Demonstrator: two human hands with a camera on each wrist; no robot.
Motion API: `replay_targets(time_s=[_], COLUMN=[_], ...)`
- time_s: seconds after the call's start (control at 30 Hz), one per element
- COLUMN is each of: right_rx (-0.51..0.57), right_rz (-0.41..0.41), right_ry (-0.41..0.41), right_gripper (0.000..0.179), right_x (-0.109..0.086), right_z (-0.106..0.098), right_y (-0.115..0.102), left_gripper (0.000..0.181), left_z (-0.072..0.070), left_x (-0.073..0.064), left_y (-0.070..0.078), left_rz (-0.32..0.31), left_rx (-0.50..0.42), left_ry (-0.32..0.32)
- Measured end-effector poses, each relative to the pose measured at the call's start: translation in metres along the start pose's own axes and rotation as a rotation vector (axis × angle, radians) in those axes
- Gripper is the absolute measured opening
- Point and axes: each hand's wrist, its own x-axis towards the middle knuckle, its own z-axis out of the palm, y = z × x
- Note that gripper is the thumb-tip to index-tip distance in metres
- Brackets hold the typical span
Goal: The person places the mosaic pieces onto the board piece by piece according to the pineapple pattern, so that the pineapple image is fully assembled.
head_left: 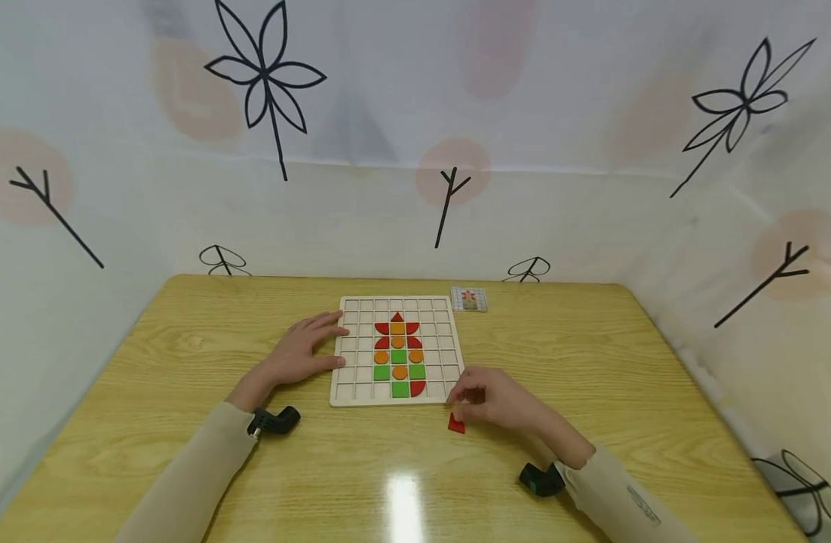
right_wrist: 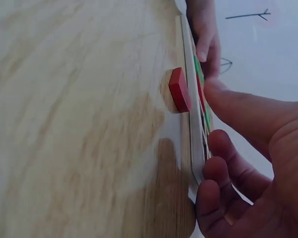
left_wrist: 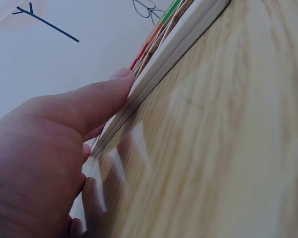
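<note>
A white gridded board (head_left: 348, 391) lies on the table, bearing a pattern of flat red, orange and green pieces. My left hand (head_left: 298, 353) rests at its left edge, fingers spread over the rim; the left wrist view shows the thumb (left_wrist: 97, 99) against the board's side. My right hand (head_left: 497, 396) hovers at the board's near right corner, fingers loosely bent. Just under its thumb a loose red piece (head_left: 456, 425) lies on the table in front of the board. In the right wrist view this red piece (right_wrist: 179, 90) stands apart from the fingertips, and nothing shows between them.
A small picture card (head_left: 469, 299) with a similar coloured pattern lies beyond the board's far right corner. The wood-grain table (head_left: 198, 339) is backed by a white cloth (head_left: 361, 219) with plant drawings. Dark wrist cameras (head_left: 276, 420) sit on both sleeves.
</note>
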Motion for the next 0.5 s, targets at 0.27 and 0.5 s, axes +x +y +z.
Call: replay_targets(time_s=[0.27,0.5], right_rx=[-0.08,-0.105], right_rz=[-0.038,-0.026], right_ry=[-0.072,-0.084], right_gripper=[0.02,0.019], right_x=[-0.0043,-0.002], right_z=[0.0027,0.0028], right_y=[-0.0018,-0.0011], left_gripper=[0.061,0.06], left_z=[0.0018,0.0003], left_x=[-0.0005,0.0], left_y=[-0.0006,0.0], left_rz=[-0.003,-0.004], left_rx=[-0.002,-0.006], left_ry=[-0.006,-0.005])
